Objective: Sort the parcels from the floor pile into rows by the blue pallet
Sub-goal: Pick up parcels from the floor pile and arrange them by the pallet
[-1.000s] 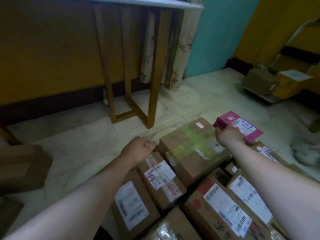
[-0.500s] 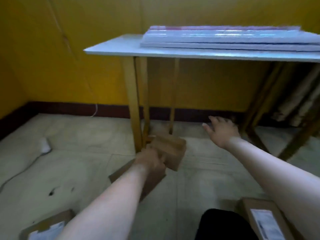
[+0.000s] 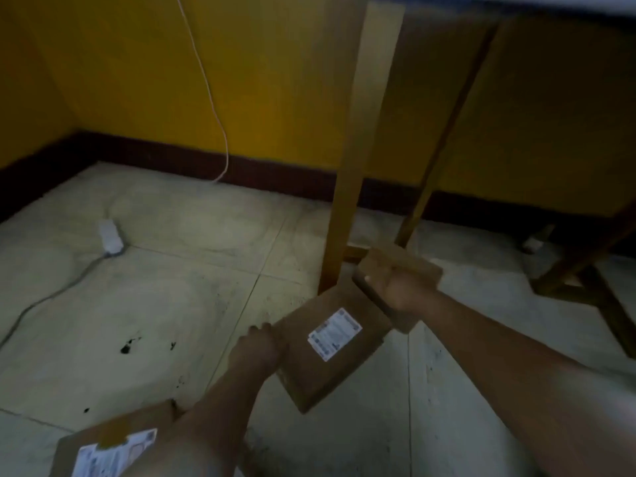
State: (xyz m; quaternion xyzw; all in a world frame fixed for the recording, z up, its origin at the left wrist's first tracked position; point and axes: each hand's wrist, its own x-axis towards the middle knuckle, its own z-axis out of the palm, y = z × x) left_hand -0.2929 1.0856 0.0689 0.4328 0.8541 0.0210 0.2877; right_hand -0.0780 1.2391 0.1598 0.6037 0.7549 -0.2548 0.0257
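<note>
Beside a wooden bench leg (image 3: 347, 187), the right hand (image 3: 407, 292) grips a small box (image 3: 399, 266) while the left hand (image 3: 256, 347) grasps the labelled parcel's (image 3: 330, 346) edge.

Your left forearm hides pt of the brown cardboard parcel w/ white label (image 3: 103, 449), cut off at btm edge; label text too blurred to read.

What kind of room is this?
Probably an informal parcel-sorting room: labelled cardboard parcels lie on a tiled floor, beside a wooden table leg and a power strip.

Right hand (image 3: 406, 290) now grips small box (image 3: 401, 270) (apparently passed over); left hand (image 3: 256, 346) grips flat parcel (image 3: 330, 342).
</note>
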